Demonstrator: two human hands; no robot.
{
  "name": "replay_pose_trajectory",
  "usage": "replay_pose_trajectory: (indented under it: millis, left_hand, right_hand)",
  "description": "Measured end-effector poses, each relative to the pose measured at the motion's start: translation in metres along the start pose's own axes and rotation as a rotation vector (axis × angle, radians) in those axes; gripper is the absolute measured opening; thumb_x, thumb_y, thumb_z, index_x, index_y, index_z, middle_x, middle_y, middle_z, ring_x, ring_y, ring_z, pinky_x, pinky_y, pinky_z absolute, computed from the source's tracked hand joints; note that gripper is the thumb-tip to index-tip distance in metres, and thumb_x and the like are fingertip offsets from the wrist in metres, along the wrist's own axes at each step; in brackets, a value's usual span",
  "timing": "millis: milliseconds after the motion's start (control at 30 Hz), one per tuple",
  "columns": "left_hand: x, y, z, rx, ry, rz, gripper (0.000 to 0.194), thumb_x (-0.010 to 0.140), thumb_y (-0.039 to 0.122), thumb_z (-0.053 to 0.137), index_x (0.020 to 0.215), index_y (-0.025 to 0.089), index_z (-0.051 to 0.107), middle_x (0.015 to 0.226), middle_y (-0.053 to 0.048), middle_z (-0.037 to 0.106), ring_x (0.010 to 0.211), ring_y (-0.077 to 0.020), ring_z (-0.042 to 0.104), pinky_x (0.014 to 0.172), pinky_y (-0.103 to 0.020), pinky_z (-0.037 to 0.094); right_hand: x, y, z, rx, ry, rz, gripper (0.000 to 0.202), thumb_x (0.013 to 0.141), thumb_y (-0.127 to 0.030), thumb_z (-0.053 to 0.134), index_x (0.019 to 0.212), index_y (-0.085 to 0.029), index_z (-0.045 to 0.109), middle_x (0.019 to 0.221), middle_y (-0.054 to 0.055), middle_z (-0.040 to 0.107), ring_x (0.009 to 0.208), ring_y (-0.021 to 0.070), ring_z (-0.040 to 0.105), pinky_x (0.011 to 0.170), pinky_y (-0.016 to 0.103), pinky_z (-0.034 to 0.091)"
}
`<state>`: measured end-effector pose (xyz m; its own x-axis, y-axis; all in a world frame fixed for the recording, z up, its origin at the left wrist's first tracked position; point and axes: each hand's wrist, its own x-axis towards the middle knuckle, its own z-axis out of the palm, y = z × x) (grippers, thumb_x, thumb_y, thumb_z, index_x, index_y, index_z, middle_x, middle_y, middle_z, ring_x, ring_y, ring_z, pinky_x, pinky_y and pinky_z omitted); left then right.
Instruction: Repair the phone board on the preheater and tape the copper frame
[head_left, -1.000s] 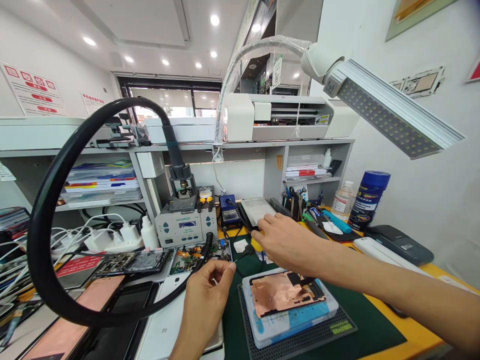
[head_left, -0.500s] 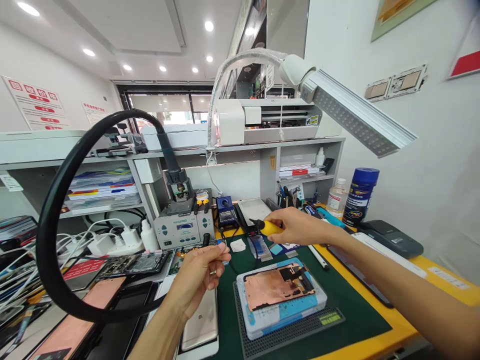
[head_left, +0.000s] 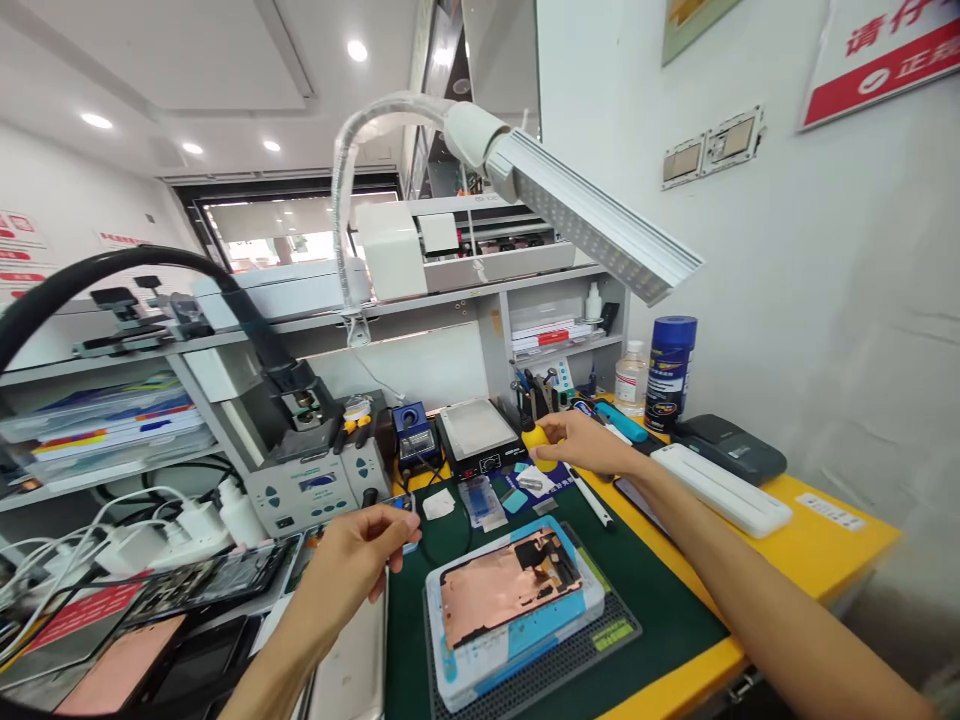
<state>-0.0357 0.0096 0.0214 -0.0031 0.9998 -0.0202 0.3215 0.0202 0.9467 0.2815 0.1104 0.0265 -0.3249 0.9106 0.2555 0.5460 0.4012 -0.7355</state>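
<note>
My right hand (head_left: 581, 440) grips a small yellow bottle with a black top (head_left: 538, 448). The bottle stands about upright beside the tool holder, near the back of the green mat. My left hand (head_left: 352, 560) is raised over the mat's left side, thumb and fingertips pinched together; whatever may be between them is too small to make out. Between and below both hands, a copper-coloured phone screen panel (head_left: 487, 595) with a black flex part lies on a blue-and-white box (head_left: 517, 640). The box rests on a dark perforated pad (head_left: 555, 680).
A flat heating plate (head_left: 476, 425) sits behind the mat. A hot-air station (head_left: 311, 490) with a thick black hose stands left, near phones and chargers. A lamp (head_left: 592, 205) overhangs the bench. A spray can (head_left: 670, 375) and clear bottle (head_left: 631, 375) stand right.
My right hand has turned the yellow bottle from lying sideways to about upright, by the tool holder. My left hand stays pinched. The camera view has swung to the right.
</note>
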Motion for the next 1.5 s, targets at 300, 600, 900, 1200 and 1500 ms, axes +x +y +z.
replay_pose_trajectory:
  millis: [300,600,900,1200,1500]
  left_hand:
    - [0.012,-0.032,0.014,-0.051,0.038,-0.046,0.05,0.067,0.065,0.07,0.071,0.016,0.063,0.053,0.004,0.051,0.044,-0.0075,0.036,0.043,-0.02,0.024]
    - [0.007,-0.039,0.017,0.044,0.098,-0.047,0.053,0.058,0.067,0.075,0.075,0.018,0.068,0.049,0.005,0.044,0.045,-0.0082,0.034,0.044,-0.021,0.024]
    - [-0.001,-0.04,0.023,0.033,0.044,0.053,0.052,0.069,0.066,0.068,0.089,0.019,0.069,0.058,0.002,0.056,0.046,-0.0099,0.041,0.042,-0.022,0.028]
    - [-0.007,-0.034,0.023,0.006,0.052,0.196,0.03,0.078,0.049,0.069,0.083,0.02,0.067,0.071,0.0,0.061,0.058,-0.0106,0.048,0.053,-0.022,0.039]
    - [-0.011,-0.035,0.019,-0.171,-0.005,0.254,0.026,0.079,0.04,0.072,0.072,0.017,0.063,0.069,0.0,0.058,0.054,-0.0065,0.045,0.044,-0.018,0.033]
  right_hand:
    - [0.015,0.055,-0.007,-0.295,0.306,0.209,0.031,0.076,-0.047,0.063,0.072,-0.018,0.051,0.071,0.001,0.057,0.064,0.0143,0.049,0.056,0.026,0.03]
    - [0.021,0.07,-0.003,-0.45,0.371,0.369,0.026,0.08,-0.041,0.061,0.078,-0.015,0.059,0.075,0.006,0.063,0.07,0.0171,0.056,0.055,0.026,0.03]
    - [0.023,0.074,0.007,-0.523,0.309,0.397,0.028,0.079,-0.035,0.062,0.093,-0.011,0.065,0.089,0.014,0.069,0.085,0.0257,0.064,0.062,0.028,0.036]
    - [0.028,0.081,0.005,-0.583,0.246,0.442,0.034,0.078,-0.041,0.061,0.099,-0.013,0.063,0.098,0.015,0.07,0.089,0.0284,0.065,0.062,0.03,0.038]
    - [0.029,0.087,0.005,-0.61,0.217,0.473,0.04,0.078,-0.046,0.061,0.1,-0.014,0.062,0.095,0.015,0.069,0.083,0.0286,0.064,0.058,0.031,0.036]
